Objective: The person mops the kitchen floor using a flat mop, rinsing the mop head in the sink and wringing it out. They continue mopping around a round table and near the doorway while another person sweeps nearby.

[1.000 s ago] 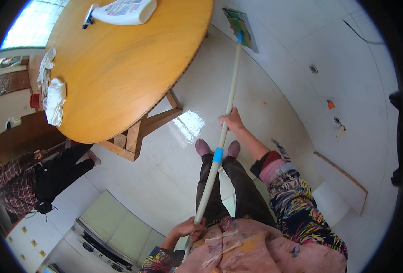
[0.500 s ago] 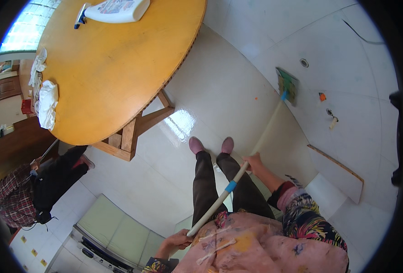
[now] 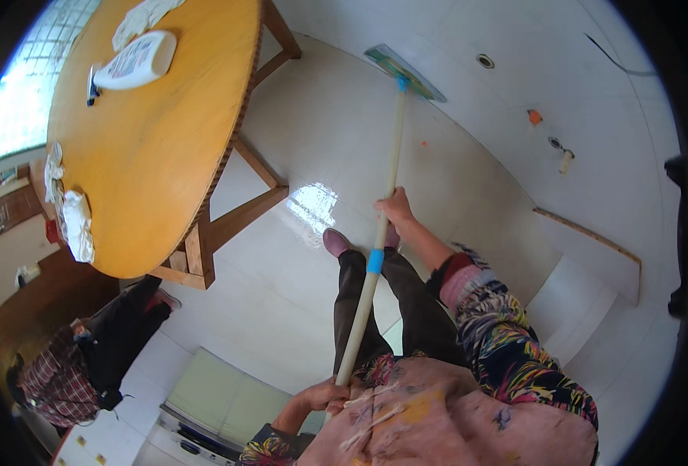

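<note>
Both my hands grip a long pale-handled flat mop [image 3: 365, 299] that slants up and away across my body. My left hand [image 3: 324, 394] is wrapped round the handle's near end, close to my waist. Higher up, beyond the blue collar, my right hand [image 3: 395, 207] is closed around the shaft. The mop's flat green head [image 3: 406, 72] with its blue joint lies at the far floor edge, along the white wall. Its underside is hidden.
An orange oval table [image 3: 153, 147] on wooden legs stands left, holding a white spray bottle [image 3: 138, 62] and white cloths [image 3: 78, 225]. A person in a plaid shirt [image 3: 52, 380] is at lower left. A white board [image 3: 592, 252] leans right. Wall fittings [image 3: 484, 60] dot the wall.
The mop head has swept left and farther off along the wall base. My right hand has moved left and forward with the handle. The view has shifted, bringing more of the table's legs in.
</note>
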Available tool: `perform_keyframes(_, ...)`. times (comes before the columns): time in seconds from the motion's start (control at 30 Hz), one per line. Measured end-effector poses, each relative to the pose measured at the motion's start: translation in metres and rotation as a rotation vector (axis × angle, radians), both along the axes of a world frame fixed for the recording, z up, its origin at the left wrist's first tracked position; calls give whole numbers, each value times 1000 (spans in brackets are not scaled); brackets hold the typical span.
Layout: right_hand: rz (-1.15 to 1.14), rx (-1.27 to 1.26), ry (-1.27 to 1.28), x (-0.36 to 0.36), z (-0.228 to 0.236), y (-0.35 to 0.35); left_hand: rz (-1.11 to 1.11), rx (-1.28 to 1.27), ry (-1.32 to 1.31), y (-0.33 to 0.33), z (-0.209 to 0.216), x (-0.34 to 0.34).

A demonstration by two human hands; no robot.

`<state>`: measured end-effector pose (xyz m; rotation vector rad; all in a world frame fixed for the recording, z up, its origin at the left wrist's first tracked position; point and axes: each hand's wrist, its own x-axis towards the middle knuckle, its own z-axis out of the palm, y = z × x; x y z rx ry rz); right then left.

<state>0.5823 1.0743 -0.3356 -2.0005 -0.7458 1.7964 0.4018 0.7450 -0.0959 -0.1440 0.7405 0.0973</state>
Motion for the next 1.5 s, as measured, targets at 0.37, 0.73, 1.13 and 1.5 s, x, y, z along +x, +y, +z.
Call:
perform_keyframes(0.37, -268, -297, 165, 93, 137, -131, -357, -214, 263, -35, 75, -73)
perform_keyframes(0.73, -311, -133, 332, 57, 55, -77, -215, 108, 466, 12, 97, -31)
perform_keyframes(1.13, -726, -535, 913, 45, 116, -171, -1156, 773, 1022, 51, 203, -121)
perform_keyframes(1.5, -1266, -69, 853, 194, 44, -132, -1537, 1573, 1024, 179, 143, 24)
